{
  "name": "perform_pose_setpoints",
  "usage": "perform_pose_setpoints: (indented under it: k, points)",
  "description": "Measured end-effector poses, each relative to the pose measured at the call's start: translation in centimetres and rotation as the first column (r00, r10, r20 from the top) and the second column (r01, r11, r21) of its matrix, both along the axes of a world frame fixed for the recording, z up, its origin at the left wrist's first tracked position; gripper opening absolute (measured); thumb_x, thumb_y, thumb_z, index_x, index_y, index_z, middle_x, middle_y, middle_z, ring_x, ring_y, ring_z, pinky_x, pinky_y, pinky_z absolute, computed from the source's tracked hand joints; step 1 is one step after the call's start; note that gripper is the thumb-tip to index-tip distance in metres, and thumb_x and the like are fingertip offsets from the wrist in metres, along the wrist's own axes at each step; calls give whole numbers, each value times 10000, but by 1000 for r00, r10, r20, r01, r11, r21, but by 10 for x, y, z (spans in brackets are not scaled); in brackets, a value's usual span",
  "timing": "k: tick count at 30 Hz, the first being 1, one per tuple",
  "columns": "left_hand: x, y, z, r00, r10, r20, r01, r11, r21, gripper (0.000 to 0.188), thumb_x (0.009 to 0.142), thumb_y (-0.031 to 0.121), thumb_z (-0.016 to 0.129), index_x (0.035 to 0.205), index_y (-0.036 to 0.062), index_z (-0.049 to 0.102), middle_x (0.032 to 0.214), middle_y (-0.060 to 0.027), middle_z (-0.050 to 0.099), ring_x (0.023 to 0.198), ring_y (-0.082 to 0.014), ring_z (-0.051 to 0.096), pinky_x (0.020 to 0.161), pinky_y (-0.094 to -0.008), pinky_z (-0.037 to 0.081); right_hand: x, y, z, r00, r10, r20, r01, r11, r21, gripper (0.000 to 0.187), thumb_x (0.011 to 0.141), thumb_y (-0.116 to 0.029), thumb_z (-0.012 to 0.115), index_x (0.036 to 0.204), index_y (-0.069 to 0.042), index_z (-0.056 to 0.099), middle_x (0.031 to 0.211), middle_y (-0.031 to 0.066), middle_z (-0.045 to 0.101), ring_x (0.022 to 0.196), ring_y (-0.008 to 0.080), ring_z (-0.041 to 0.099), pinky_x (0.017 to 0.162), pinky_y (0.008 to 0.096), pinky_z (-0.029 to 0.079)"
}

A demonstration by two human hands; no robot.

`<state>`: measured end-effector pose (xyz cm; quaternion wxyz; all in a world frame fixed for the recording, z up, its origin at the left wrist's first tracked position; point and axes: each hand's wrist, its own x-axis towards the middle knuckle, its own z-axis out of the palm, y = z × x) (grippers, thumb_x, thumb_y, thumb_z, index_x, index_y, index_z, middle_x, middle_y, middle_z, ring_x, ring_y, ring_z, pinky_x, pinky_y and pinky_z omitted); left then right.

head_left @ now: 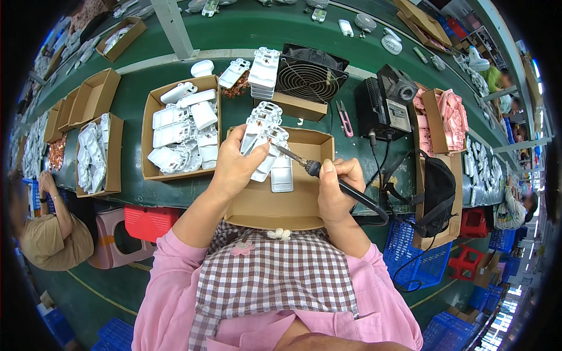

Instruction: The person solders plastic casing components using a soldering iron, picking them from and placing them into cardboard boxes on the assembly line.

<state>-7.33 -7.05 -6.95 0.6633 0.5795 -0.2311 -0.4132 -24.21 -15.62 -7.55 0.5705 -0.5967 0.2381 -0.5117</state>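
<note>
The right hand (pixel 339 190) grips a soldering iron (pixel 314 168), tip close to the white casings (pixel 264 121) pinched in the left hand (pixel 235 162), above a cardboard box (pixel 257 209). Steady casings and a left thumb (pixel 257 155) kept clear should help; a fan (pixel 307 79) stands beyond both hands.

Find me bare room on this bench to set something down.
Try the green benchtop between the shallow brown cardboard tray and the black boxy power unit, nearer than the pink-handled tool. The tray's near floor is also bare. Crowded: a black strapped fabric item on the right; white plastic parts filling a brown cardboard box on the left.
</note>
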Motion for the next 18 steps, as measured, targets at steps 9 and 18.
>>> perform_pose_setpoints:
  k: [9,18]
  points:
    - [4,0,-13,999,-28,-36,26,999,-46,424,835,80,600,1201,-65,443,960,-89,614,801,-109,612,595,-239,521,4,2,5,994,-44,101,47,999,-22,202,848,-16,544,734,-71,387,603,-5,432,498,45,352,449,200,289]
    - [4,0,-4,963,-124,-241,117,992,-43,480,848,78,593,1264,-70,405,1046,-116,598,822,-120,619,643,-221,529,-2,1,1,993,-27,119,35,997,-68,188,845,-3,535,747,-69,388,603,7,430,482,53,345,436,200,296]
